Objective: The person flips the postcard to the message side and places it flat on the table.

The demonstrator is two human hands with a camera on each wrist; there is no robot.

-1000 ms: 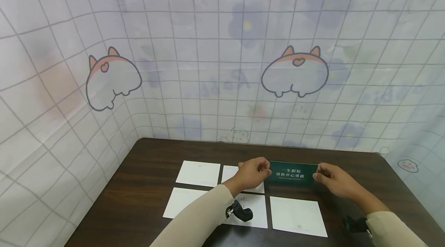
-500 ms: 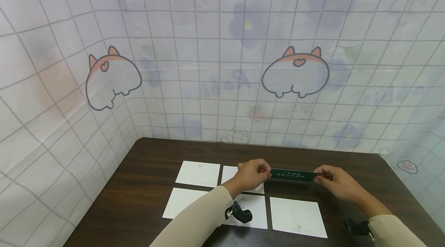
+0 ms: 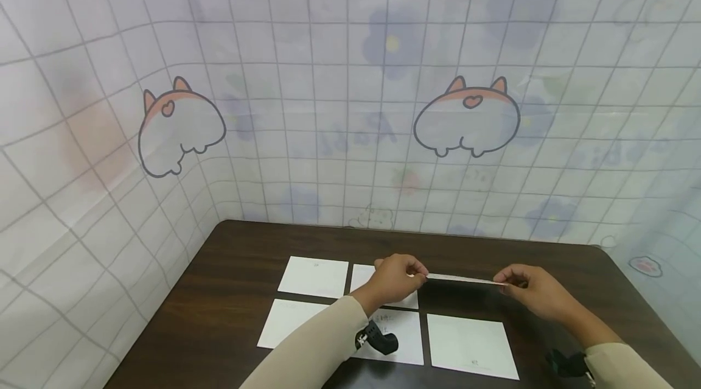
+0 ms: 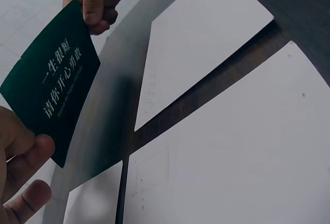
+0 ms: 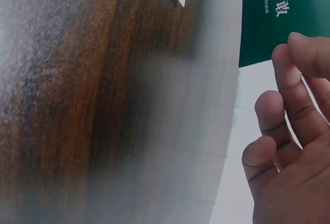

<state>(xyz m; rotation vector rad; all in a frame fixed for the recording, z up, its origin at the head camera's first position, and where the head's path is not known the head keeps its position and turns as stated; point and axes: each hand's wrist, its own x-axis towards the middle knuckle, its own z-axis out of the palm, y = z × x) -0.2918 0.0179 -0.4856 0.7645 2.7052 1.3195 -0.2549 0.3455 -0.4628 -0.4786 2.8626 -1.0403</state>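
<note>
Between both hands, above the table, is a postcard [image 3: 462, 279], seen nearly edge-on in the head view. Its dark green face [image 4: 56, 74] with white Chinese lettering shows in the left wrist view. My left hand [image 3: 393, 279] pinches one short end between thumb and fingers. At the opposite end, my right hand [image 3: 531, 288] pinches a corner with thumb and index finger, the other fingers curling loosely in the right wrist view. Below lie several white postcards in two rows, among them a back-left one [image 3: 313, 276] and a front-right one [image 3: 473, 346]. My left forearm covers parts of others.
The dark wood-grain table [image 3: 219, 297] ends at a far edge against a white gridded curtain [image 3: 328, 103] with cartoon prints. More fabric hangs along the left and right sides. A black wrist-worn device [image 3: 380, 340] sits over the front-middle postcard in the head view.
The held postcard has tilted: its green face pointed toward the head camera a second ago, then narrowed, and now only a thin pale strip shows. Both hands keep their grip almost in place.
</note>
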